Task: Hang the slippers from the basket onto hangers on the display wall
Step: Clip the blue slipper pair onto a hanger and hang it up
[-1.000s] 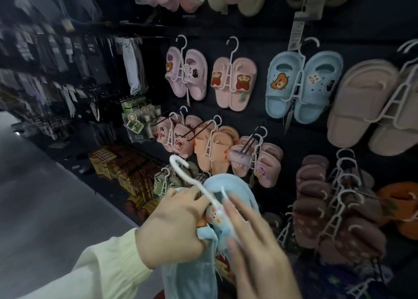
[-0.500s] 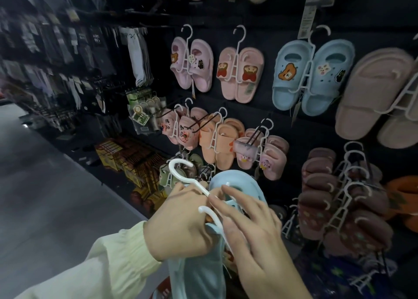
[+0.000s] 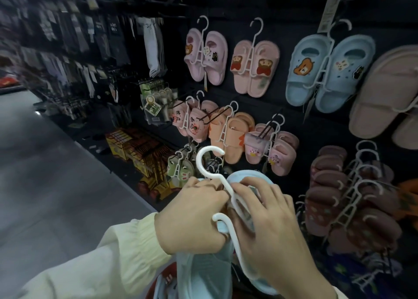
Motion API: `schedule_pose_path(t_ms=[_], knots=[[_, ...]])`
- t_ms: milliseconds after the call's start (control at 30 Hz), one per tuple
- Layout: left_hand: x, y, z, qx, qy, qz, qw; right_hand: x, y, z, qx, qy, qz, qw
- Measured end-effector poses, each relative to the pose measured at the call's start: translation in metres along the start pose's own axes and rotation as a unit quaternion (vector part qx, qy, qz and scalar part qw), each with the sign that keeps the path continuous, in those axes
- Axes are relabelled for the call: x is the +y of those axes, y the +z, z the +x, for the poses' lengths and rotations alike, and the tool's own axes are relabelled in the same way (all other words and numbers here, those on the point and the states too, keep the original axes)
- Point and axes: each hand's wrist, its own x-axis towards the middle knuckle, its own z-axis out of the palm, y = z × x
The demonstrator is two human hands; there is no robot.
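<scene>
Gripping light-blue slippers, white hanger: left hand, right hand, fingers curled; tags unreadable.

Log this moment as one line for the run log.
stage: fitting blue slippers on white hanger | left hand: grips slipper | right hand: grips slipper | hanger: hook up, not yet on wall
</scene>
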Motion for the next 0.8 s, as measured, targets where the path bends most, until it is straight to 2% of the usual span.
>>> schedule_pose_path(t_ms=[100,200,400,567,700,800], knots=[[0.001,0.006,-0.005,0.011,0.000,0.016,1.000,-0.001,-0.002,-0.001,0.041,-0.012,-0.029,0.999],[-0.002,0.005,-0.006,0.032,-0.003,0.009,0.999,-0.006,-0.007,-0.003,0.081,-0.005,0.000,0.997],[-0.011,0.003,-0.011,0.053,0.004,0.005,0.999,-0.009,-0.017,-0.002,-0.013,0.009,0.060,0.998],[-0.012,0.004,-0.014,0.042,-0.005,0.008,0.999,-0.010,-0.017,0.001,-0.060,-0.016,0.041,0.997],[-0.010,0.005,-0.014,0.079,-0.001,-0.009,0.997,-0.004,-0.015,0.004,-0.128,-0.001,0.037,0.991],[-0.012,0.008,-0.013,0.067,-0.010,-0.012,0.998,0.001,-0.010,0.002,-0.160,0.002,0.034,0.987]])
